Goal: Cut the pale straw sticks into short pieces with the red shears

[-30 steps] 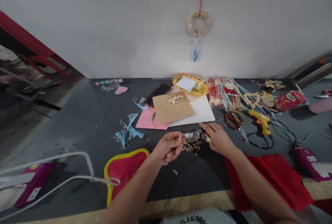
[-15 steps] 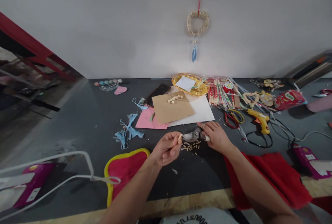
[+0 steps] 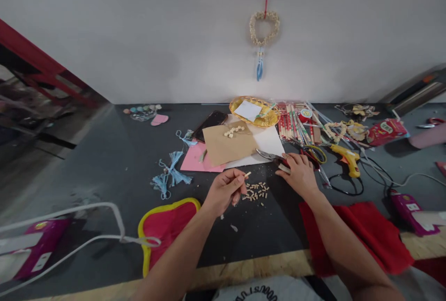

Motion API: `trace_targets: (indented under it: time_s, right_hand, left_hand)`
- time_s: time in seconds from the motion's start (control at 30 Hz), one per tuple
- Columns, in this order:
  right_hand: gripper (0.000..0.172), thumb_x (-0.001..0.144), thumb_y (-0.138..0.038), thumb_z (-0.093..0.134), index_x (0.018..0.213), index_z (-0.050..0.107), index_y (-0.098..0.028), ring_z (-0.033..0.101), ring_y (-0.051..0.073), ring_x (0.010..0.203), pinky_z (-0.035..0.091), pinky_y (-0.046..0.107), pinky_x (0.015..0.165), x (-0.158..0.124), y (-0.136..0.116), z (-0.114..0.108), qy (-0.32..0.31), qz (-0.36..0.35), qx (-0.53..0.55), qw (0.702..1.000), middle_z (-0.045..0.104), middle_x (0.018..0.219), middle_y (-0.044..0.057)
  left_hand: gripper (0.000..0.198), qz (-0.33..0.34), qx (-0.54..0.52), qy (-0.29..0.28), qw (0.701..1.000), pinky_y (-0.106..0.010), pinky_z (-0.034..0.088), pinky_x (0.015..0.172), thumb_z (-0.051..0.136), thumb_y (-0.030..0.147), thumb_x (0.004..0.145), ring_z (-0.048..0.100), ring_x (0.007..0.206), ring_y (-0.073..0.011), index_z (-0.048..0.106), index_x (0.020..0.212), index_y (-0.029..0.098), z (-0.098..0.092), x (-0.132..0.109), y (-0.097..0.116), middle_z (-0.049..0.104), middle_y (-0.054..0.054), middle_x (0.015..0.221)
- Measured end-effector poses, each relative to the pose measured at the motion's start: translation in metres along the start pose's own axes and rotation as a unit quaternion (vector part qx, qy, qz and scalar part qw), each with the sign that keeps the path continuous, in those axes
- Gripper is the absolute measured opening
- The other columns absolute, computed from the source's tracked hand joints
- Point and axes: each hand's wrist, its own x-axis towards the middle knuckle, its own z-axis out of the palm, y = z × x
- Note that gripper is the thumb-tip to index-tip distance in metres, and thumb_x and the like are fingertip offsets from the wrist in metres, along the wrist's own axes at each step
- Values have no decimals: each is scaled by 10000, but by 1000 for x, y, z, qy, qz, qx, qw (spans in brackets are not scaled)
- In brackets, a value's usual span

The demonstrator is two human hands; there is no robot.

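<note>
My left hand point(image 3: 225, 191) is closed in a pinch on a short pale stick point(image 3: 246, 175), held just left of a small heap of cut stick pieces point(image 3: 257, 191) on the dark table. My right hand point(image 3: 298, 174) lies over the handles of metal cutters point(image 3: 269, 155), whose blades point left onto the white sheet point(image 3: 268, 142). A brown paper point(image 3: 226, 147) with a few small pale beads point(image 3: 233, 131) lies behind the heap, over a pink sheet point(image 3: 193, 161).
A yellow basket point(image 3: 254, 112), a dark phone point(image 3: 210, 122), bundled sticks point(image 3: 291, 124), scissors point(image 3: 315, 154) and a yellow glue gun point(image 3: 344, 158) with its cable crowd the back right. Red cloth point(image 3: 355, 236) lies at the front right, a red-and-yellow pad point(image 3: 167, 226) front left, blue tassels point(image 3: 170, 175) beside it.
My right hand has carried the cutters away from the stick, back and to the right, onto the white sheet. My left hand still pinches the stick, now slightly lower.
</note>
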Motion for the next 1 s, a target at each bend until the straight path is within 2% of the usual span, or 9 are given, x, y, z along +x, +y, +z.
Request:
trace_targets:
  time_s: [0.07,0.13,0.2,0.3,0.4,0.53,0.8,0.87,1.0]
  right_hand:
    - [279,881,-378,583,1096,628,-207,518,299,1070,429,452,891,-1,-9,-8,19,-15,88,996,629,1129,115]
    - [216,934,-342,489,1022,629,-204,564,238,1000,449,388,876,-4,-23,-15,4,-25,233,972,645,1027,91]
    - [248,959,-374,433,965,608,-198,592,177,834,475,306,760,-9,-38,-20,-73,-8,382,921,636,891,50]
    - [342,952,-486,411,882,565,-189,527,118,626,429,241,580,-16,-56,-19,-221,37,534,816,571,736,-5]
    - [391,921,-548,439,832,534,-179,485,93,568,392,222,534,-19,-64,-15,-276,81,604,744,546,709,-17]
    - [374,913,-520,483,773,526,-176,482,90,574,385,220,546,-20,-64,-11,-282,77,605,741,531,686,-24]
    - [360,942,-459,457,721,521,-183,446,103,635,364,229,608,-17,-62,-12,-239,5,548,801,479,665,-31]
    - [362,939,-467,461,720,524,-185,448,103,628,370,229,603,-18,-63,-11,-236,1,565,790,481,662,-31]
    - [351,935,-482,465,757,538,-188,475,97,590,403,225,572,-21,-66,-10,-246,14,627,739,513,681,-25]
  left_hand:
    - [313,6,89,8,996,-143,330,326,689,436,755,429,330,-37,591,807,143,2,0,-3,631,19,564]
    - [285,6,161,1,987,-156,362,363,648,423,784,462,366,-45,592,828,147,3,0,-6,642,15,604]
    - [249,9,215,-15,976,-164,379,393,605,398,816,482,395,-50,596,841,151,4,-1,-9,647,11,640]
    - [213,22,282,-38,958,-171,399,431,550,363,854,511,434,-57,608,848,158,4,-2,-11,641,14,672]
    - [191,34,338,-54,939,-175,398,457,519,329,874,522,449,-66,619,857,167,5,-2,-11,603,36,625]
    - [163,40,398,-60,914,-182,395,483,489,275,882,537,466,-83,619,873,176,6,-3,-9,574,51,578]
    - [233,97,501,-104,854,-192,407,574,406,91,843,590,606,-107,588,740,193,6,-3,-13,631,22,655]
    - [241,109,487,-93,861,-187,401,552,401,85,838,568,559,-96,593,739,191,8,-5,-15,623,24,645]
    - [256,131,415,-94,896,-177,393,493,397,211,914,513,455,-67,610,774,179,10,-7,-17,614,22,631]
